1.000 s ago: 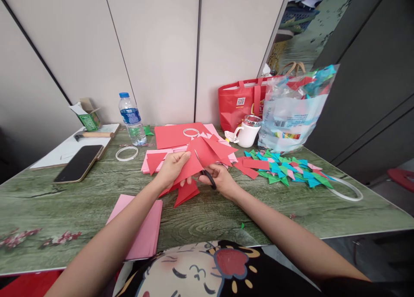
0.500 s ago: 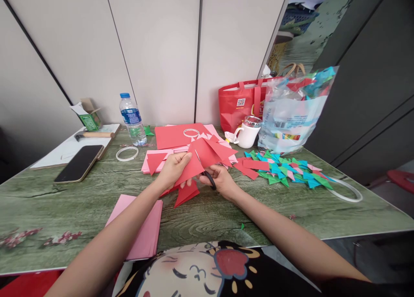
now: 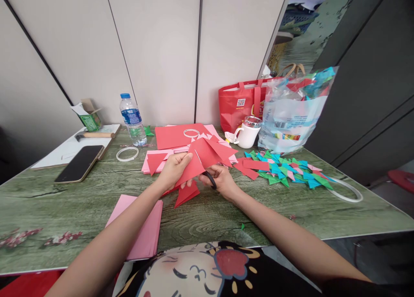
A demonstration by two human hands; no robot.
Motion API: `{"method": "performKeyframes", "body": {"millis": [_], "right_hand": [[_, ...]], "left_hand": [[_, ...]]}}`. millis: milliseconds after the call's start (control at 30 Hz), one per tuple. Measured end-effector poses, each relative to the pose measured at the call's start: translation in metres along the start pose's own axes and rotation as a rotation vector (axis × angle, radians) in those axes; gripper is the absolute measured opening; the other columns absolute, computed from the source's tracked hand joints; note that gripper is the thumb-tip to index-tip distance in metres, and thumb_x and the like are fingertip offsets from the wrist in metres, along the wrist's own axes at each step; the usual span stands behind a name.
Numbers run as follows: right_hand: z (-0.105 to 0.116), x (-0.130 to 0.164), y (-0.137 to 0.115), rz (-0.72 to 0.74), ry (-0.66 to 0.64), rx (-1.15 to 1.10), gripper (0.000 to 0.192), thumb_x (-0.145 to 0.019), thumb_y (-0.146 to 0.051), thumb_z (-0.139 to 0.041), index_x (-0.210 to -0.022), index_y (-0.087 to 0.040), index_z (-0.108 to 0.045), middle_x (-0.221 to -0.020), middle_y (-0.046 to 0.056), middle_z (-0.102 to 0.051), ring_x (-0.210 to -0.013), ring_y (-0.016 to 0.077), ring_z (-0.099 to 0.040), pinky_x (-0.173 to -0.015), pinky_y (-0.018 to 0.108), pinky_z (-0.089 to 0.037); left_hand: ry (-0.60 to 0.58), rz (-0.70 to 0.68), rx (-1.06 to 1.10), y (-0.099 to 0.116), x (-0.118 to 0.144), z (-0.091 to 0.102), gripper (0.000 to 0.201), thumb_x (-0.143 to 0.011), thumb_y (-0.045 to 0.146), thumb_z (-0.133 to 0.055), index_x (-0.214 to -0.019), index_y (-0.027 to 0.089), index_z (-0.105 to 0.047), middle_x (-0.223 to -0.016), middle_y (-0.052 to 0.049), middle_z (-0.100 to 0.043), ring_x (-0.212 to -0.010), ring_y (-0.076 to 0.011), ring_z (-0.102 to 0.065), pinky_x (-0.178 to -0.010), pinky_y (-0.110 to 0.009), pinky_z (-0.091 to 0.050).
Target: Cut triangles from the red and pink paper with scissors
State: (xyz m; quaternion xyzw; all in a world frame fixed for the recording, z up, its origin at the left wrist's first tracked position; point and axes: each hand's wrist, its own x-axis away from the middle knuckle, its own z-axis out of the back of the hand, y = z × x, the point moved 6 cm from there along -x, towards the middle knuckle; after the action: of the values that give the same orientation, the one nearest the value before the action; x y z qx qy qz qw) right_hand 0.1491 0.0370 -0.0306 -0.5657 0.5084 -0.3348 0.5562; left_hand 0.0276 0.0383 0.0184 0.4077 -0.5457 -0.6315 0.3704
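Observation:
My left hand [image 3: 176,169] pinches a folded sheet of red paper [image 3: 190,169], thumb on top and fingers beneath. In my right hand [image 3: 221,180] is a pair of scissors [image 3: 211,179] with black handles; a bright strip of blade shows in the slit of the red sheet. Most of the blades is hidden by the paper. Below my left fingers lie folded red paper pieces [image 3: 186,194] on the table. Behind the hands are stacked pink papers [image 3: 151,162] and a flat red sheet [image 3: 171,136] with a white ring [image 3: 191,133] on it.
Pink sheets [image 3: 142,228] lie under my left forearm. Folded blue, green and pink paper pieces [image 3: 287,169] spread at right, beside a large white ring [image 3: 351,191]. A white mug [image 3: 248,135], plastic bag [image 3: 287,120] and red bag [image 3: 229,109] stand behind. Left are a water bottle [image 3: 133,122] and phone [image 3: 79,164].
Almost nothing differs. Both hands, the red sheet and the scissors keep nearly the same position.

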Motion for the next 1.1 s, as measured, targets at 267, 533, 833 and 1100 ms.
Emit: {"method": "performKeyframes", "body": {"millis": [267, 533, 833, 1100], "right_hand": [[0.003, 0.000, 0.003, -0.023, 0.050, 0.017, 0.034, -0.047, -0.034, -0.079, -0.070, -0.018, -0.060, -0.057, -0.003, -0.059, -0.047, 0.0101, -0.050, -0.047, 0.023, -0.045], [0.004, 0.000, 0.003, -0.039, 0.026, 0.080, 0.035, -0.047, -0.032, -0.079, -0.072, -0.018, -0.059, -0.059, -0.002, -0.063, -0.051, 0.0125, -0.056, -0.052, 0.024, -0.048], [-0.002, -0.002, -0.002, -0.019, -0.015, 0.039, 0.042, -0.048, -0.030, -0.077, -0.085, -0.019, -0.061, -0.069, 0.003, -0.070, -0.071, 0.0239, -0.067, -0.062, 0.029, -0.051], [0.000, -0.001, 0.006, -0.037, -0.017, 0.036, 0.046, -0.048, -0.034, -0.078, -0.089, -0.018, -0.065, -0.073, 0.005, -0.072, -0.070, 0.0248, -0.067, -0.062, 0.030, -0.052]], "left_hand": [[-0.019, 0.022, 0.020, -0.003, -0.001, 0.000, 0.035, -0.084, 0.046, -0.042, -0.068, 0.016, -0.048, -0.038, 0.000, -0.057, -0.024, -0.0110, -0.046, -0.025, -0.018, -0.032], [0.109, -0.064, 0.012, -0.006, -0.006, 0.014, 0.034, -0.080, 0.049, -0.048, -0.066, 0.019, -0.045, -0.049, 0.003, -0.054, -0.038, -0.0136, -0.054, -0.036, -0.023, -0.041], [0.160, -0.107, -0.192, -0.004, -0.006, 0.013, 0.037, -0.079, 0.045, -0.049, -0.056, 0.016, -0.043, -0.053, 0.003, -0.044, -0.047, -0.0077, -0.038, -0.042, -0.019, -0.029], [0.181, -0.153, -0.246, 0.002, -0.004, 0.013, 0.037, -0.081, 0.041, -0.047, -0.054, 0.016, -0.038, -0.054, 0.005, -0.035, -0.048, -0.0065, -0.030, -0.045, -0.018, -0.024]]}}
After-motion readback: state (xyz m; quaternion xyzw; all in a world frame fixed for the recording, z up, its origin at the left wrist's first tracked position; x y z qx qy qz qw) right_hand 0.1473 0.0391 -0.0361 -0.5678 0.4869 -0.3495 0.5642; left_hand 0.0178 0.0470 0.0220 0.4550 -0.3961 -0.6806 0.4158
